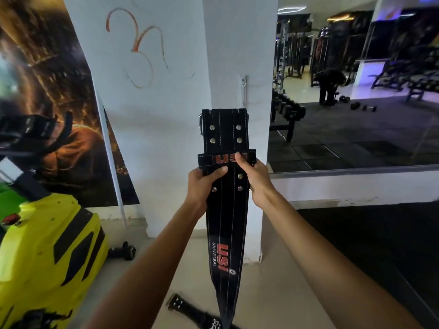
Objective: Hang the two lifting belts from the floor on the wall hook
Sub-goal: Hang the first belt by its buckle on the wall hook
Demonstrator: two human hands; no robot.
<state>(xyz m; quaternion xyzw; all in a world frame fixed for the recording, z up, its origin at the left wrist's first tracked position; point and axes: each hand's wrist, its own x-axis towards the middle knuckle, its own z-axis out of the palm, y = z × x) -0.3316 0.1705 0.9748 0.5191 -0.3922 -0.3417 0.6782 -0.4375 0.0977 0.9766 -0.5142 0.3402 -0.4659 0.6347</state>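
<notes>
I hold a black leather lifting belt [224, 136] with red USI lettering upright in front of a white pillar, buckle end up and its tail hanging toward the floor. My left hand [202, 184] grips its left edge and my right hand [253, 176] grips its right edge near the keeper loop. A white hook strip [242, 90] is fixed to the pillar just above the belt's top. The second black belt [190, 308] lies on the floor below, partly hidden behind the hanging tail.
A yellow exercise machine [47, 252] stands at the left, with a black dumbbell [123, 251] on the floor beside it. A large wall mirror [356, 91] at the right reflects the gym, a dumbbell rack and a person bending over. A poster [47, 91] covers the left wall.
</notes>
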